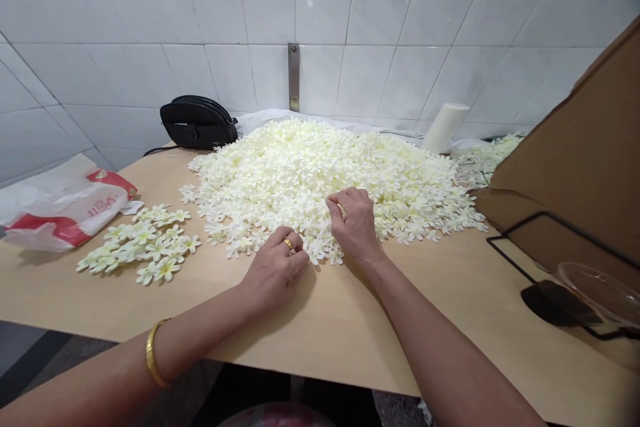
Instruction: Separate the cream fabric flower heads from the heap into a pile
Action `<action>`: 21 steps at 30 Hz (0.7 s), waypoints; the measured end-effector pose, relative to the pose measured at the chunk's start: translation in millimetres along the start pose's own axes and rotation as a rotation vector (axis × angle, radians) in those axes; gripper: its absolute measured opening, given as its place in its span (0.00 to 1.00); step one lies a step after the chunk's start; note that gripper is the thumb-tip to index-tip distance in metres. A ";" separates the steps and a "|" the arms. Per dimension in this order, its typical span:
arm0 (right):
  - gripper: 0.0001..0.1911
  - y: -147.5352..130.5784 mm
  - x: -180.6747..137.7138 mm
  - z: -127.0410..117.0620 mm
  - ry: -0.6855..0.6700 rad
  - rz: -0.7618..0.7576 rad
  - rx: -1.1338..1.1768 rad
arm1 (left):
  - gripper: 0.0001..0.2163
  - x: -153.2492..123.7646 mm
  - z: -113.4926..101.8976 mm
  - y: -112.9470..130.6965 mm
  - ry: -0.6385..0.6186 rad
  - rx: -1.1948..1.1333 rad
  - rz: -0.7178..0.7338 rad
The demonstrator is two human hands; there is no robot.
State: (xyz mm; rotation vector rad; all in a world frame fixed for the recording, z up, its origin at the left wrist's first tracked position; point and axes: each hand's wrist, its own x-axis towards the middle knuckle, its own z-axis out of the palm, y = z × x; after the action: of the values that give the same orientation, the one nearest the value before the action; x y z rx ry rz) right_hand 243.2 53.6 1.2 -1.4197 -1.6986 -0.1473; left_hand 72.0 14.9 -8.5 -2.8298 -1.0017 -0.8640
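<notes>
A wide heap of small white-yellow artificial flowers [310, 173] covers the back middle of the table. At its front edge my left hand [277, 263], with a gold ring on a finger, is closed with curled fingers touching the nearest flowers. Whatever its fingertips hold is hidden. My right hand [354, 221] is over the front of the heap, thumb and forefinger drawn together in a pinch. Anything between those fingers is too small to make out. To the left lies a smaller, separate group of flowers [157, 247] with yellow centres.
On the wooden table [340, 340], a red-and-white plastic bag [75, 203] lies left. A black bag [199, 123] and a white roll [445, 128] stand behind, by the tiled wall [325, 73]. At right are brown cardboard [575, 160], a black wire frame [545, 215] and a clear round lid [600, 290].
</notes>
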 end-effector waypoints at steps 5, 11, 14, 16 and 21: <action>0.07 -2.0 -0.4 -1.2 -0.024 -0.018 -0.004 | 0.09 14.6 -8.1 -3.8 0.004 -0.126 -0.159; 0.07 -2.5 0.1 -2.4 -0.021 0.000 0.020 | 0.08 45.4 -17.1 -23.3 0.063 -0.195 -0.461; 0.07 -1.5 -0.4 -1.8 -0.022 0.011 0.024 | 0.08 58.8 -11.8 -37.5 0.073 -0.083 -0.510; 0.07 -0.6 -0.9 -0.9 -0.030 0.013 0.014 | 0.06 64.2 -8.2 -44.8 0.087 -0.022 -0.518; 0.07 1.4 -1.4 1.4 -0.032 -0.011 -0.003 | 0.06 54.7 -13.7 -46.5 0.202 0.106 -0.355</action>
State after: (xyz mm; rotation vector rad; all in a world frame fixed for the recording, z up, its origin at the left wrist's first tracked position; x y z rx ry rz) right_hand 243.5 53.9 -1.3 -1.4223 -1.7335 -0.1341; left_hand 73.0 80.7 23.4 -2.4550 -1.4924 -1.0603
